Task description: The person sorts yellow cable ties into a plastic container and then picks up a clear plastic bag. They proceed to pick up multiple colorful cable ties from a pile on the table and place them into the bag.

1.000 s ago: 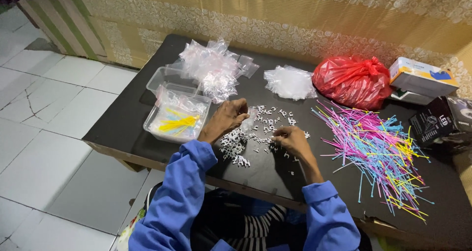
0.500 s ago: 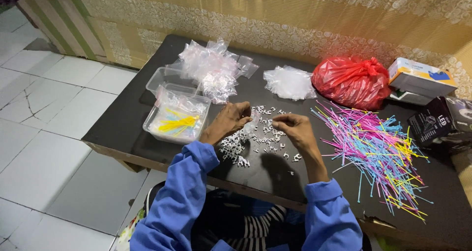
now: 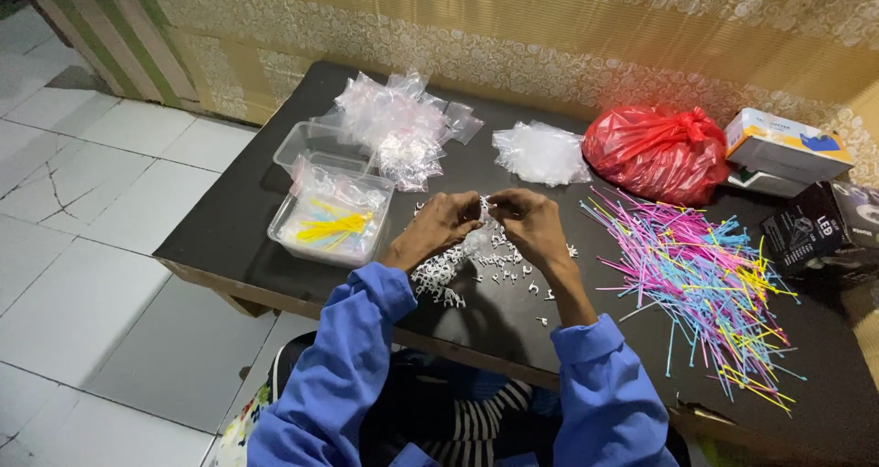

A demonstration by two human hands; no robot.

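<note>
I see a home room used for piecework: tiled floor [image 3: 110, 275], curtain [image 3: 549, 27], low black table [image 3: 247, 220].

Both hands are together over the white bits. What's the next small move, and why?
Probably reach the right hand to the coloured sticks for one: both it and the left hand pinch a small white piece above the white pieces, with no stick in hand.

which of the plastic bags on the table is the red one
The knotted red bag at the table's back, between the clear bag bundle and the boxes.
</note>
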